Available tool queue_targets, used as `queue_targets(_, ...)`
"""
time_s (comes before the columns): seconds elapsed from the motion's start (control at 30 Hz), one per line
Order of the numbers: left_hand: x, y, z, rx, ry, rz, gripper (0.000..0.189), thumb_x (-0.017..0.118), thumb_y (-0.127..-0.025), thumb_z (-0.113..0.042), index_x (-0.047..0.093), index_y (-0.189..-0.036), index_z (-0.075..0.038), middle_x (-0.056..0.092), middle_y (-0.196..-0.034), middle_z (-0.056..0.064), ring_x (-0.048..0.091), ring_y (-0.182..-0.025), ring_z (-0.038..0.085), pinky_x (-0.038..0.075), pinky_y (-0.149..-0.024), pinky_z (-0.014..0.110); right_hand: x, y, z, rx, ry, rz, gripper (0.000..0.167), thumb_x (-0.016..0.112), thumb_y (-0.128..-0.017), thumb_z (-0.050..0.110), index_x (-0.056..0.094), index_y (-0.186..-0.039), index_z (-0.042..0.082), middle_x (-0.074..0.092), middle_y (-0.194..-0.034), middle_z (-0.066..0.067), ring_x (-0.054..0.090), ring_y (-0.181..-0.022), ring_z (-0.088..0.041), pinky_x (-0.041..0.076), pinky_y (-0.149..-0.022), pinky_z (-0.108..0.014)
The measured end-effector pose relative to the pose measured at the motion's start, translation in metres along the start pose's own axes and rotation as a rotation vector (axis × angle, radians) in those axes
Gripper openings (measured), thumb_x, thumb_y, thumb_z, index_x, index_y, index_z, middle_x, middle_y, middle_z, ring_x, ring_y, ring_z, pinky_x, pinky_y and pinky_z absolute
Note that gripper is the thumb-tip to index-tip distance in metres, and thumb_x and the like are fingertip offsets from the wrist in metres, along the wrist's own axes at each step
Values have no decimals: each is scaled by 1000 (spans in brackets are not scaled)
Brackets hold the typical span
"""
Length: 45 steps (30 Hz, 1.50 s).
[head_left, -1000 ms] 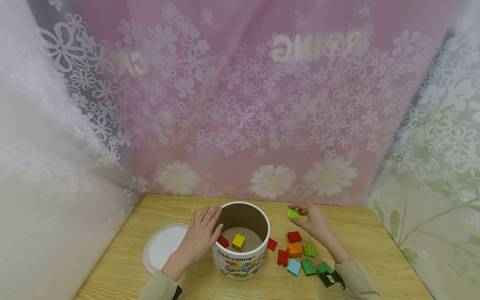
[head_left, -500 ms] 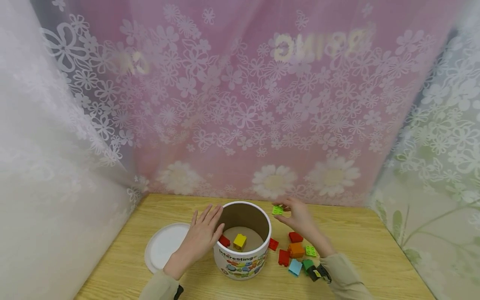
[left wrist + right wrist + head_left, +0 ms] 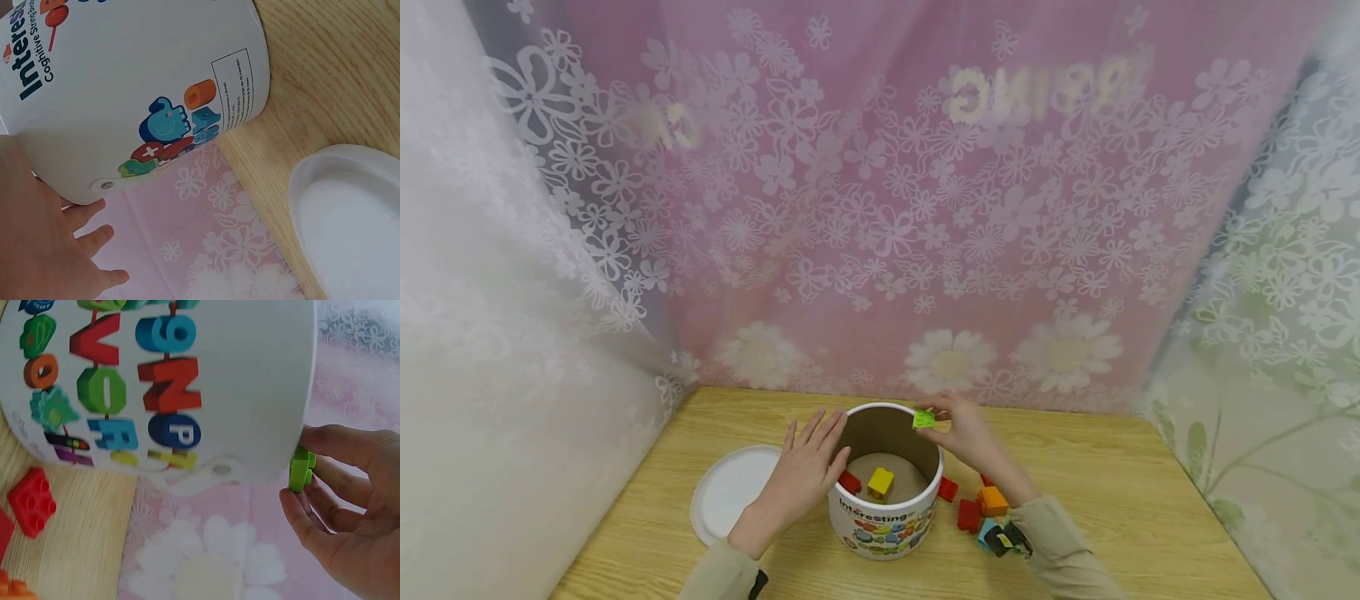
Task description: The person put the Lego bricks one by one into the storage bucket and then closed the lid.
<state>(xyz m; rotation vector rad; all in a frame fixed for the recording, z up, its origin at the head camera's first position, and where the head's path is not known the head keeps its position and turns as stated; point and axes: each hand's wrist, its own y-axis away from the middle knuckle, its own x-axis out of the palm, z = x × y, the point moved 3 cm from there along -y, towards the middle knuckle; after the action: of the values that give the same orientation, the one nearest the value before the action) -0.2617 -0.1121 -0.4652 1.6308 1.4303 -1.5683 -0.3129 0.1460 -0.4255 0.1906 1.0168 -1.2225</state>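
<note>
A white printed bucket (image 3: 883,533) stands upright on the table, its top uncovered. Inside it lie a yellow toy brick (image 3: 881,483) and a red toy brick (image 3: 849,482). My left hand (image 3: 805,467) rests on the left side of the bucket's rim, fingers straight and spread; in the left wrist view the fingers (image 3: 94,240) show beyond the bucket wall. My right hand (image 3: 966,437) pinches a light green toy brick (image 3: 923,419) between thumb and fingers, over the right part of the rim. The right wrist view shows this brick (image 3: 300,470) beside the bucket's edge.
A white lid (image 3: 730,492) lies on the table left of the bucket. To the right are red bricks (image 3: 968,516), an orange brick (image 3: 992,501) and a light blue brick (image 3: 987,532), partly hidden by the right wrist. Floral curtains (image 3: 880,208) surround the table.
My right hand has moved left with the light green brick, from above the table to the bucket's rim. Its forearm now covers the green bricks. The left hand stays in place.
</note>
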Motion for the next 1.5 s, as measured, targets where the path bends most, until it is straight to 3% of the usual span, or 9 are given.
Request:
queue_targets(0.33,0,0,1,-2,-5,2,61,42,-108,-44,35,-159,-11,33,-164,5,23,-154,31,14,-121,64,19,-11,16,-31,-74,53,35,81,-84,1,73,-118,1,66,-115,-19,67,-94,-34,60,-83,-45)
queue_targets(0.5,0,-1,1,-4,-8,3,61,41,-108,-45,35,-159,-11,34,-164,5,22,-154,30,13,-121,64,31,-15,18,-42,-25,47,35,83,-84,5,74,-118,4,67,-115,-15,68,-89,-31,60,-79,-41)
queue_targets(0.8,0,-1,0,-3,-5,5,61,40,-109,-44,35,-159,-10,34,-164,6,22,-154,30,13,-121,64,45,-18,20,-48,-20,72,36,82,-85,5,73,-119,4,66,-113,-13,67,-89,-30,59,-80,-49)
queue_targets(1.07,1,-1,1,1,-4,4,61,41,-109,-44,35,-159,-11,34,-164,6,24,-153,31,13,-121,64,54,-19,20,-60,26,98,35,82,-86,8,73,-120,6,66,-115,-10,66,-91,-26,58,-78,-42)
queue_targets(1.5,0,-1,1,3,-8,-2,61,41,-109,-44,36,-159,-10,34,-163,6,25,-153,32,15,-121,65,56,-18,18,-64,-44,58,37,77,-87,-3,69,-123,-1,62,-125,-21,66,-107,-42,56,-91,-51)
